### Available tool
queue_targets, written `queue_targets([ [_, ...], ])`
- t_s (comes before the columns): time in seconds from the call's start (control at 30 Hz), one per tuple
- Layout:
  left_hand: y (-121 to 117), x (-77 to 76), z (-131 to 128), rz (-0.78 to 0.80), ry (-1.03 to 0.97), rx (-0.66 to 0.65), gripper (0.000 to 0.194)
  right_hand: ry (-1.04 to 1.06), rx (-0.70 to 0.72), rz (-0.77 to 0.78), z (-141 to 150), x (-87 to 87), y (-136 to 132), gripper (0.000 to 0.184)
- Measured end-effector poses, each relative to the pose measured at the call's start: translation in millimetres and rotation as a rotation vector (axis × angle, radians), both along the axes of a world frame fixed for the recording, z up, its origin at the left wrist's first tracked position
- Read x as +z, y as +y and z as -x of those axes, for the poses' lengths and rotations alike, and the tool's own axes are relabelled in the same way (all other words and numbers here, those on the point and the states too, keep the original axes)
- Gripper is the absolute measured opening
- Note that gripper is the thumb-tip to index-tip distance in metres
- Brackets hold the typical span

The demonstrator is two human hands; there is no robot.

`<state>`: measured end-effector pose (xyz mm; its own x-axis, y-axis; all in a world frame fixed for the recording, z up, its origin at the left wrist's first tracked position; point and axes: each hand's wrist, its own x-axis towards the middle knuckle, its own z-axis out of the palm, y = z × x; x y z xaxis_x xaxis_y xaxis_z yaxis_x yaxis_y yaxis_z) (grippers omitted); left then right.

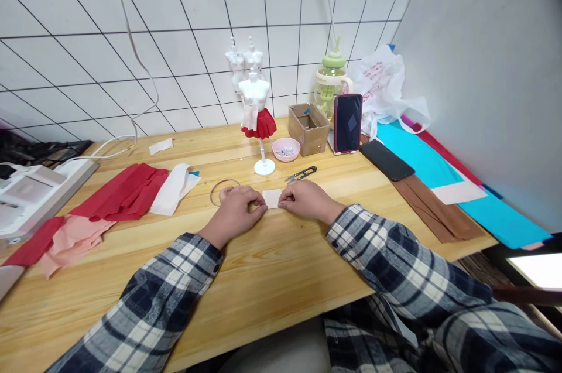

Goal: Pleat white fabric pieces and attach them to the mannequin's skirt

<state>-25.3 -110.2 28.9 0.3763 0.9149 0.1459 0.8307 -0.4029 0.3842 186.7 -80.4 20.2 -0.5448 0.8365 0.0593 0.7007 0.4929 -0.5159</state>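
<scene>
A small whitish piece of fabric (272, 198) lies on the wooden table between my two hands. My left hand (243, 207) pinches its left edge with thumb and forefinger. At the opposite edge, my right hand (306, 200) is closed, fingertips on the fabric. Behind my left hand lies a thin ring-shaped band (212, 191), partly hidden by the fingers. Thread snips (302, 173) rest just beyond my right hand. Farther back stands a small white dress form (254, 92) wearing a red pleated skirt and a pale cloth piece.
A pink bowl of small beads (286, 150), a cardboard box (309, 130), a propped phone (348, 124) and a bottle (330, 83) stand at the back. Red fabric (125, 191) and a power strip (39, 191) lie left; a black phone (387, 160) and blue fabric (421, 153) lie right.
</scene>
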Motion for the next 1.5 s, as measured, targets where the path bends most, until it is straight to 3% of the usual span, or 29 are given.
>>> queue_targets([
  [0.5,4,-4.0,0,0.044,0.012,0.033,0.015,-0.021,-0.103,0.127,3,5.5,-1,0.019],
  [1.27,7,-7.2,-6,0.11,0.009,0.155,0.015,-0.027,-0.027,0.027,5,2.8,-3,0.008],
  [1.4,4,-3.4,-6,-0.007,0.046,0.137,0.015,-0.031,-0.005,-0.003,4,1.5,-3,0.01],
  [1.5,-3,3.3,-6,-0.202,0.122,-0.02,0.017,-0.039,-0.002,-0.009,4,0.4,-2,0.01],
])
